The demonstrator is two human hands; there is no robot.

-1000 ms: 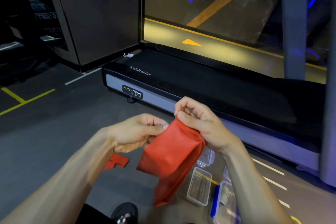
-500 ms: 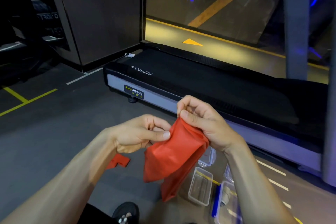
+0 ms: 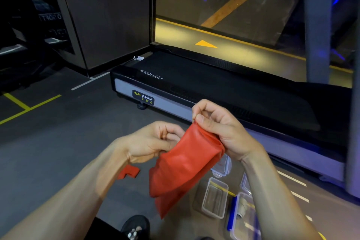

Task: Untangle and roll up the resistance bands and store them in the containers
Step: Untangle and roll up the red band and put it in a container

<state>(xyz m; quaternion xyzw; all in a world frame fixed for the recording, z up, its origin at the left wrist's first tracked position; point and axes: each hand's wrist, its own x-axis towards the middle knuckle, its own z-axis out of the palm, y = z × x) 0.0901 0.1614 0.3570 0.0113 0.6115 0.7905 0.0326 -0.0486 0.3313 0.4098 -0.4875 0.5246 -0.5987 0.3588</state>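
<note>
A wide red resistance band [image 3: 185, 163] hangs folded between my hands above the floor. My right hand [image 3: 220, 128] pinches its upper edge between thumb and forefinger. My left hand [image 3: 153, 140] grips the band's left edge with curled fingers. The loose lower end droops to a point near my shoe. Below it on the floor stand clear plastic containers: an open rectangular one [image 3: 215, 198], one with a blue-clipped lid [image 3: 243, 214] and another [image 3: 224, 165] partly behind the band. A second red band piece [image 3: 129, 171] lies on the floor under my left wrist.
A black treadmill [image 3: 214, 91] with a grey side rail runs across the floor just beyond my hands. A dark pillar [image 3: 101, 15] stands behind it on the left. My black shoe [image 3: 136, 226] is at the bottom edge. Yellow and white lines mark the grey floor.
The hanging end of the red band has drawn up shorter as my hands gather it. Both hands stay at nearly the same spot.
</note>
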